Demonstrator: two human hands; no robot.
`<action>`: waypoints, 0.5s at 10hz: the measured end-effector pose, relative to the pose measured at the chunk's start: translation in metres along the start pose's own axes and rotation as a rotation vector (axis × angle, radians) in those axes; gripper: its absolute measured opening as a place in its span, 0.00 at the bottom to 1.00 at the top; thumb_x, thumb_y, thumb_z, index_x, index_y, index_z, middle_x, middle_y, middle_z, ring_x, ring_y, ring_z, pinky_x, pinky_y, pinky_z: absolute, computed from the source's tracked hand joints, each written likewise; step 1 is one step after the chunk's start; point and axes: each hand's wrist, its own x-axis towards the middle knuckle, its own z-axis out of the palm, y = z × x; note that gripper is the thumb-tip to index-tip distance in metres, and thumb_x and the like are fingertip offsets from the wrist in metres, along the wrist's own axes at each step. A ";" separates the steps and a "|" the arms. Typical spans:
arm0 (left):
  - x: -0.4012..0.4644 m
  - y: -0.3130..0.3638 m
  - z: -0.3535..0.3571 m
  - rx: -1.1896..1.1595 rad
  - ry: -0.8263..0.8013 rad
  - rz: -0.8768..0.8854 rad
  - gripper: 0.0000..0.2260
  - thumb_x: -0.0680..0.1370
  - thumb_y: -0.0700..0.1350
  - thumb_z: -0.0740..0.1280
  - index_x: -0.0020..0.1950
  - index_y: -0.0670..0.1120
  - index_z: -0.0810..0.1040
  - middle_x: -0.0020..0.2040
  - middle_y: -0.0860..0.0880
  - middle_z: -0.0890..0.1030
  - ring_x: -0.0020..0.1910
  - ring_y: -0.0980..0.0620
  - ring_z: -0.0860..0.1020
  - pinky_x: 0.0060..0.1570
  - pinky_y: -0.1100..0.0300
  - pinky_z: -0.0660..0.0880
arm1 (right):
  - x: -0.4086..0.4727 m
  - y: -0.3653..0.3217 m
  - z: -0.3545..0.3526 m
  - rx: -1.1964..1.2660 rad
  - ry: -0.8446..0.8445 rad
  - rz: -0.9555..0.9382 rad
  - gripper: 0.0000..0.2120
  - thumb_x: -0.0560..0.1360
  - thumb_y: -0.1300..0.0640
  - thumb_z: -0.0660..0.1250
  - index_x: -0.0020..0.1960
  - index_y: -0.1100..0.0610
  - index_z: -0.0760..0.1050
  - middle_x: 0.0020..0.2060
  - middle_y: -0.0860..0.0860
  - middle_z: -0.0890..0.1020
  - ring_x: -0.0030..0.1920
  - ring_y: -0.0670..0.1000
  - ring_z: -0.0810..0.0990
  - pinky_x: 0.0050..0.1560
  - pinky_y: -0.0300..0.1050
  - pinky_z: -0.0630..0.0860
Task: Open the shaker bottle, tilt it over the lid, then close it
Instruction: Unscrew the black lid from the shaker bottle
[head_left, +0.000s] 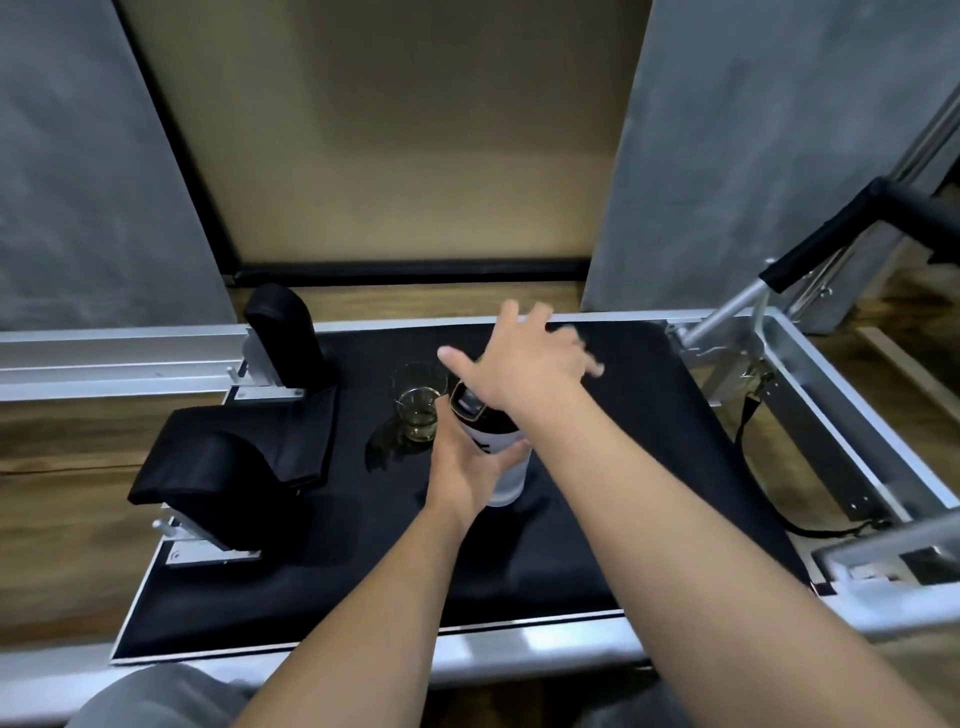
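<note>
The shaker bottle (511, 475) stands upright on the black padded platform (623, 467), with a clear lower body, a white band and a black lid (467, 406) on top. My left hand (467, 470) is wrapped around the bottle's body from the left. My right hand (524, 366) hovers just above and behind the lid with its fingers spread, holding nothing; its wrist covers part of the lid.
A small glass beaker (418, 415) with yellowish liquid stands just left of the bottle, close to my left hand. Black shoulder pads (283, 332) and a headrest (228, 462) sit at the left. Metal rails (810, 384) and a padded bar (831, 228) frame the right side.
</note>
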 end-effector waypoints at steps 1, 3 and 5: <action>0.002 0.004 0.003 -0.121 0.048 -0.118 0.16 0.87 0.55 0.59 0.57 0.44 0.78 0.54 0.43 0.83 0.38 0.52 0.87 0.31 0.56 0.82 | 0.003 0.000 0.017 0.087 -0.072 -0.020 0.36 0.74 0.30 0.58 0.72 0.55 0.63 0.67 0.57 0.67 0.58 0.68 0.75 0.50 0.61 0.78; 0.006 -0.020 -0.011 0.379 0.045 0.079 0.32 0.70 0.41 0.83 0.68 0.43 0.70 0.63 0.48 0.79 0.59 0.52 0.80 0.52 0.70 0.78 | 0.012 0.024 0.007 -0.011 -0.063 -0.625 0.23 0.73 0.38 0.62 0.63 0.49 0.69 0.59 0.49 0.68 0.56 0.58 0.72 0.44 0.50 0.70; 0.003 -0.023 -0.006 0.431 0.038 0.087 0.42 0.65 0.44 0.85 0.74 0.42 0.68 0.64 0.47 0.79 0.60 0.54 0.77 0.63 0.55 0.77 | 0.017 0.027 0.008 -0.095 -0.077 -0.619 0.30 0.74 0.31 0.60 0.68 0.49 0.67 0.64 0.50 0.68 0.60 0.59 0.73 0.46 0.52 0.72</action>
